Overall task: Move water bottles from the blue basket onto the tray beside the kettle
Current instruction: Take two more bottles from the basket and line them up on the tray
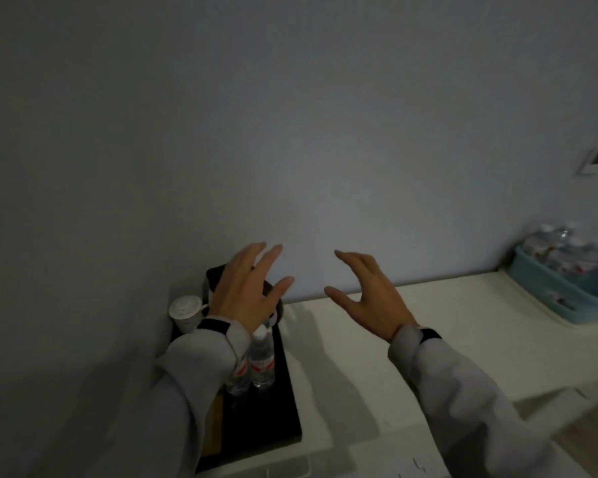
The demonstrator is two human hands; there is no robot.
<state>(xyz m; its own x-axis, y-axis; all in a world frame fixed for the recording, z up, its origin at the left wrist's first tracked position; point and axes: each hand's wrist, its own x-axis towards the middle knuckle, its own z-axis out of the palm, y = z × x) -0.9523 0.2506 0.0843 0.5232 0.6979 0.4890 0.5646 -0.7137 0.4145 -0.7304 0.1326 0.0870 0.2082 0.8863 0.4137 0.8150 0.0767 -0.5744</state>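
Two water bottles (pixel 256 360) stand upright on the black tray (pixel 283 419) near the kettle (pixel 218 277). More bottles (pixel 563 251) wait in the blue basket (pixel 563 298), far right. Both hands are spread and empty; the right hand (pixel 370 298) is nearer than the left hand (pixel 247 288).

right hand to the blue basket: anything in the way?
Nothing visible. The right hand is open and empty above the white counter; the blue basket of water bottles sits at the far right, with only bare counter between them.
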